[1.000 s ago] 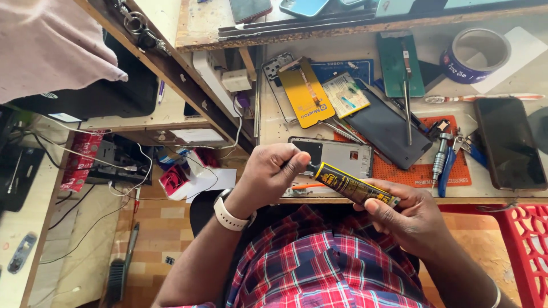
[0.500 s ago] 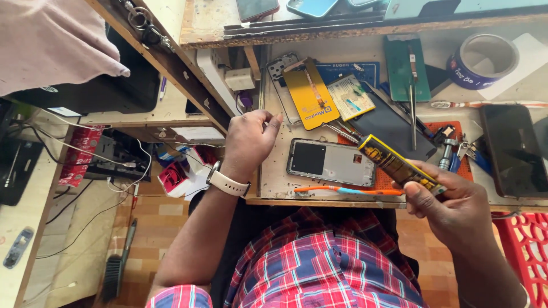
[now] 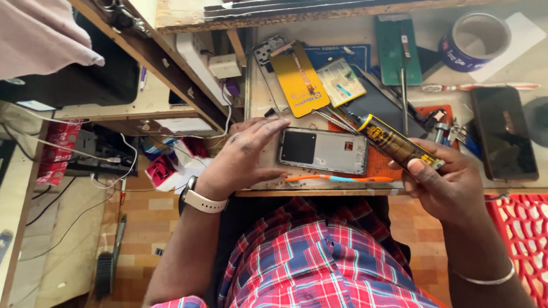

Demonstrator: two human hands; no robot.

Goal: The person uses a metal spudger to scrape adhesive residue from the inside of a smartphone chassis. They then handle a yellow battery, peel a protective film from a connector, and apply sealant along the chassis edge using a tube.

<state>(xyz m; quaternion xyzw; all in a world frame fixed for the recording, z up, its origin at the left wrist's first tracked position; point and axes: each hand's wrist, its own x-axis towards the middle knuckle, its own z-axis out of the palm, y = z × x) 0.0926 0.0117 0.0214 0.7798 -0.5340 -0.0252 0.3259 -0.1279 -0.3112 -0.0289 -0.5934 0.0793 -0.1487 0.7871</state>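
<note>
Clearly, a dark glue tube (image 3: pixel 399 144) with yellow print is held in the right hand (image 3: pixel 448 182); the fingers are closed around its lower end and the thumb is pressed on top, so the tube is kept slanted with its pale nozzle pointing up and left, toward the phone frame (image 3: pixel 323 150). The nozzle is seen just beside the frame's right edge, not touching it as far as can be told. The left hand (image 3: pixel 242 157) is laid flat with the fingers spread and mostly open; nothing is gripped, but the fingertips (image 3: pixel 273 126) are placed against the left end of the frame, probably so that it is kept from sliding on the wooden bench (image 3: pixel 262 91). Just below the frame, between the two hands, an orange and blue toothbrush (image 3: pixel 339 179) is lying along the bench edge. Beyond the fingers, a yellow display panel (image 3: pixel 299 80) and a tape roll (image 3: pixel 474 41) are set well apart from the frame.
</note>
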